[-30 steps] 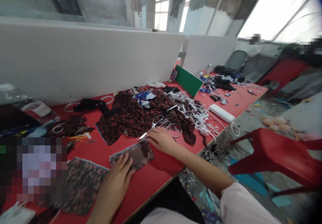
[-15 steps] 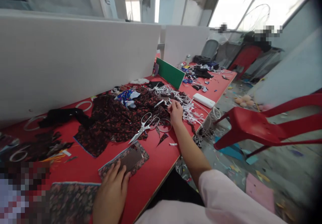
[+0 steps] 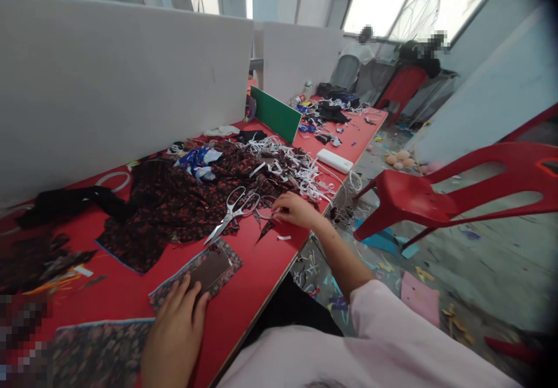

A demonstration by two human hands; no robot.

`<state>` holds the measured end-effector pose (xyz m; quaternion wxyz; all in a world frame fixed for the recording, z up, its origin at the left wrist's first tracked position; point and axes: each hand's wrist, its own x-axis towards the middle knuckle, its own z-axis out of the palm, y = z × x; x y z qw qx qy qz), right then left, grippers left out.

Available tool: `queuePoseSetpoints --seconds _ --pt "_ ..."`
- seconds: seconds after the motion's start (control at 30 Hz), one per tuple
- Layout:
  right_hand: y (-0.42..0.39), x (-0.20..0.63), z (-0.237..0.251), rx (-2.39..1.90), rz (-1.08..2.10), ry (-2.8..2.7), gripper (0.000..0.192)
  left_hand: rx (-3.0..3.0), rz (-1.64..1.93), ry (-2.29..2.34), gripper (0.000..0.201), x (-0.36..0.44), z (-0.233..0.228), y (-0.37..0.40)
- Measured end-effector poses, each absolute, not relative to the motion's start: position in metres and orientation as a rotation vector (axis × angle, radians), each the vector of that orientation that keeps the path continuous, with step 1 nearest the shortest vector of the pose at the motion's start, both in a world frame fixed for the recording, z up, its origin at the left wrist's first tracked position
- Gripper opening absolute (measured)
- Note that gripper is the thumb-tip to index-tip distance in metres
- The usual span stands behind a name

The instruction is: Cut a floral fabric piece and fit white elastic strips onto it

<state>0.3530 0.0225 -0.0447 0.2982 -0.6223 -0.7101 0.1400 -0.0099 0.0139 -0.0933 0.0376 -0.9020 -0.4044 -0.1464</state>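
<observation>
My left hand (image 3: 174, 330) lies flat, fingers spread, on the near end of a small floral fabric piece (image 3: 226, 257) with a brown card (image 3: 209, 270) on it. My right hand (image 3: 296, 210) is at the table's front edge, its fingertips pinched on a thin white ring (image 3: 267, 210) beside silver scissors (image 3: 231, 212). The scissors lie on the edge of a dark floral cloth (image 3: 174, 202). A pile of white strips (image 3: 300, 170) lies just beyond the right hand.
A red table (image 3: 257, 271) runs along white partitions (image 3: 108, 79). A green board (image 3: 274, 114), a white box (image 3: 335, 160) and dark scraps lie farther along it. Red chair (image 3: 436, 193) stands to the right. Another floral piece (image 3: 96, 347) lies at the near left.
The view swung right. My right hand left the fabric piece, reached out to the white strips, then drew back to the ring by the scissors. My left hand stayed on the fabric piece.
</observation>
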Motion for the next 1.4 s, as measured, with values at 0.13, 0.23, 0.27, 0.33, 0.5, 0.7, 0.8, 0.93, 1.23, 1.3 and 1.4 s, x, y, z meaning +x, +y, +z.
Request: queuePoseSetpoints --seconds 0.13,0.23,0.27,0.33,0.5,0.7,0.8,0.93,1.23,1.3,1.4 --pt "0.015 0.341 -0.046 -1.858 0.164 -2.081 0.013 -2.765 -0.445 -1.314 0.045 -0.007 -0.092 0.013" --pt "0.006 0.355 -0.022 -1.771 0.233 -2.103 0.015 -2.746 -0.401 -1.394 0.042 -0.004 -0.086 0.008" --pt "0.003 0.361 -0.011 -1.719 0.330 -2.094 0.015 -2.764 -0.369 -1.391 0.041 -0.003 -0.083 0.006" --pt "-0.002 0.370 0.010 -1.697 0.541 -1.958 0.017 -2.756 -0.337 -1.454 0.039 -0.003 -0.078 0.004" --pt "-0.006 0.339 0.029 -1.466 0.964 -1.821 0.018 -2.758 -0.423 -1.618 0.036 -0.003 -0.063 0.000" --pt "0.014 0.270 0.012 -1.328 0.892 -1.987 0.015 -2.830 -0.440 -1.714 0.032 0.012 -0.035 0.000" --pt "0.039 0.247 0.003 -1.302 0.837 -2.052 0.017 -2.850 -0.279 -1.678 0.028 0.023 -0.030 0.000" --pt "0.069 0.212 -0.011 -1.142 1.030 -2.149 0.019 -2.804 -0.167 -1.686 0.030 0.030 -0.034 -0.004" --pt "0.087 0.230 -0.026 -1.405 0.914 -1.995 0.016 -2.747 -0.121 -1.654 0.032 0.029 -0.042 -0.009" --pt "0.083 0.256 -0.019 -1.495 0.825 -1.926 0.015 -2.732 -0.135 -1.650 0.033 0.029 -0.043 -0.010" --pt "0.073 0.284 -0.006 -1.590 0.729 -1.853 0.018 -2.718 -0.158 -1.630 0.034 0.028 -0.046 -0.010"
